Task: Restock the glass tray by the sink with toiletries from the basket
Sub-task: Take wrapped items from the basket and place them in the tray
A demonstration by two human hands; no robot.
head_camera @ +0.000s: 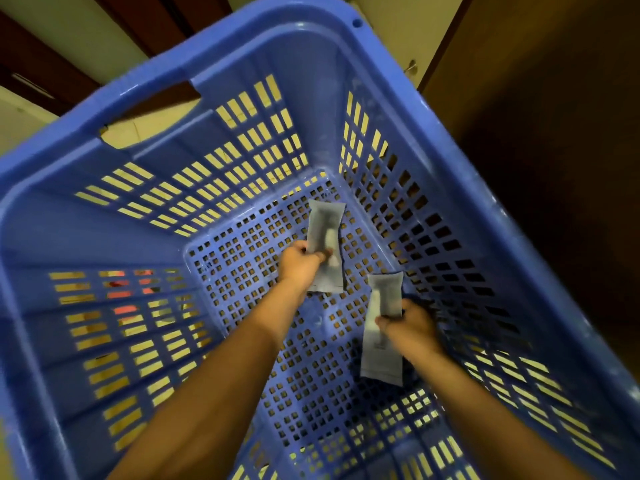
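Basket (311, 39) of blue slotted plastic fills our view, both our arms reaching down inside it. Our left hand (299, 265) curls round one grey sachet (325, 223). Our right hand (412, 327) pinches a second grey sachet (382, 362); the two packets sit near the perforated floor, apart.

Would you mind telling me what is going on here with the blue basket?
A person is reaching down into the blue plastic basket with both bare hands. The left hand grips the far grey sachet, and the right hand grips the near grey sachet. Both sachets are inside the basket, above its perforated floor. No other toiletries show in it, and neither the glass tray nor the sink is in view.
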